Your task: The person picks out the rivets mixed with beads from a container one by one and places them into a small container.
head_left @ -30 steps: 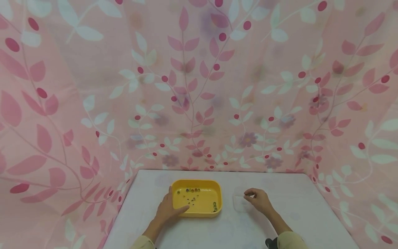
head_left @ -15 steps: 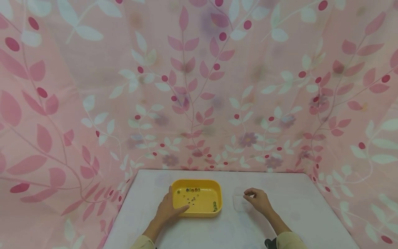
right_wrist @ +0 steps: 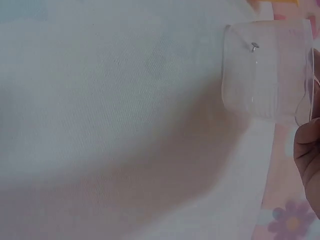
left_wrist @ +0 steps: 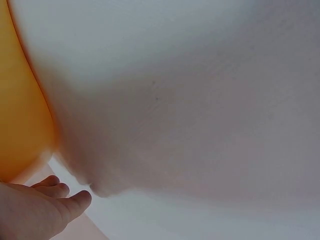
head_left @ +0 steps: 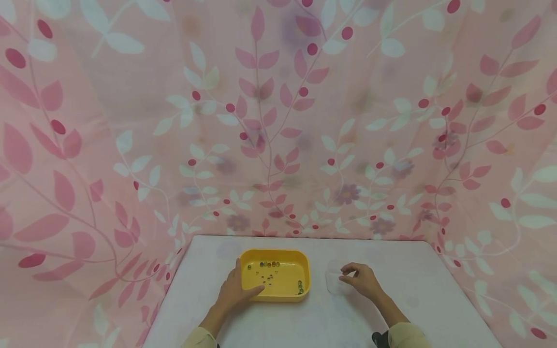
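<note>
In the head view a yellow tray [head_left: 285, 275] holds several marbles [head_left: 270, 264] along its back, more marbles at its right, and tiny clear gems [head_left: 267, 279] in the middle. My left hand [head_left: 235, 290] grips its front left corner, thumb over the rim and fingers along the outer side. To the right stands a small clear plastic box [right_wrist: 270, 75]; one small silvery gem [right_wrist: 254, 47] shows through its wall in the right wrist view. My right hand [head_left: 363, 281] is over that box, thumb and index fingertips slightly apart, nothing visible between them.
A white-covered table [head_left: 278, 324] bears the tray and the box, which stand a short way apart. Behind and on both sides hangs a pink floral cloth [head_left: 270, 121].
My right thumb has moved slightly away from the index fingertip. The left hand keeps its hold on the tray. The head view has shifted very slightly.
</note>
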Action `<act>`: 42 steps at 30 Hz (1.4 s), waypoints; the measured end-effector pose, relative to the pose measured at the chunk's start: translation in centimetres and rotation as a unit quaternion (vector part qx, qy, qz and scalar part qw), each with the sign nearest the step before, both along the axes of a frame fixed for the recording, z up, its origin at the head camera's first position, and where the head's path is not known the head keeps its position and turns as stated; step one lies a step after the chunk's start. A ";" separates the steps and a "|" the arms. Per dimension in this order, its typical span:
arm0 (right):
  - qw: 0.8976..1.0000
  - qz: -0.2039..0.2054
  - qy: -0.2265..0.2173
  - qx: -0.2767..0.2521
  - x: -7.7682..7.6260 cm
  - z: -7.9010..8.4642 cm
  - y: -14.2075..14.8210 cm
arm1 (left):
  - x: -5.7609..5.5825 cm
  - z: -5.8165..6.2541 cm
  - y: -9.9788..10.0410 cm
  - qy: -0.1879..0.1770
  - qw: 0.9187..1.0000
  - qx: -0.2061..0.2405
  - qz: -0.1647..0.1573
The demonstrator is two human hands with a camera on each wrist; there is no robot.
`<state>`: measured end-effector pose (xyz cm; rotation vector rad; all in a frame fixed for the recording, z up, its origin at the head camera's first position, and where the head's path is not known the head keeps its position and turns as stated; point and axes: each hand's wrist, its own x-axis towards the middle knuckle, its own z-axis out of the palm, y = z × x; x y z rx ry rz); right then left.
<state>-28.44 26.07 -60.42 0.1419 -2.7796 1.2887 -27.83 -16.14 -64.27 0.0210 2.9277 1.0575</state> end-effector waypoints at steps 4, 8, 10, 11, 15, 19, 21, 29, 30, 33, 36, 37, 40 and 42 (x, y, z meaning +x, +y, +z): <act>1.000 0.018 -0.009 0.014 0.0 -0.1 0.2 | 0.0 -0.2 -0.1 -0.002 1.000 0.003 0.002; 0.999 0.026 -0.003 0.020 -0.2 -0.2 0.2 | -0.1 -0.2 -0.1 -0.001 1.000 0.008 0.003; 1.000 0.014 0.002 0.018 -0.2 -0.2 0.1 | -0.2 -0.3 0.0 -0.002 1.000 0.009 0.004; 1.000 0.006 0.002 0.014 -0.2 -0.2 0.1 | -0.2 -0.3 0.0 -0.004 1.000 0.011 0.004; 1.000 -0.025 0.001 0.002 0.1 0.1 -0.1 | -0.3 -0.5 0.0 -0.014 1.000 0.015 0.009; 0.999 -0.034 0.034 0.007 0.2 0.1 -0.1 | -0.2 -0.4 0.0 -0.015 1.000 0.015 0.013; 0.997 -0.045 0.063 0.019 0.3 -0.1 0.0 | -0.3 -0.3 0.0 -0.014 1.000 0.017 0.014; 0.978 -0.053 0.171 0.109 0.4 -0.9 1.0 | -0.3 -0.4 -0.1 0.000 1.000 0.012 0.008; 0.975 -0.052 0.178 0.119 0.4 -1.0 1.1 | -0.3 -0.4 -0.1 -0.002 1.000 0.012 0.009; 0.968 -0.059 0.191 0.151 0.6 -1.0 1.4 | -0.2 -0.2 -0.1 -0.001 1.000 0.017 0.008; 0.967 -0.067 0.184 0.162 0.8 -1.0 1.6 | -0.1 0.0 0.0 -0.002 1.000 0.016 0.007; 0.967 -0.069 0.181 0.167 0.9 -1.0 1.6 | -0.1 0.0 0.0 0.001 1.000 0.015 0.006; 0.968 -0.070 0.162 0.180 1.1 -1.0 1.8 | 0.0 0.1 0.0 0.004 1.000 0.010 0.004; 0.968 -0.066 0.152 0.190 1.3 -1.0 1.9 | 0.0 0.0 -0.1 0.005 1.000 0.008 0.003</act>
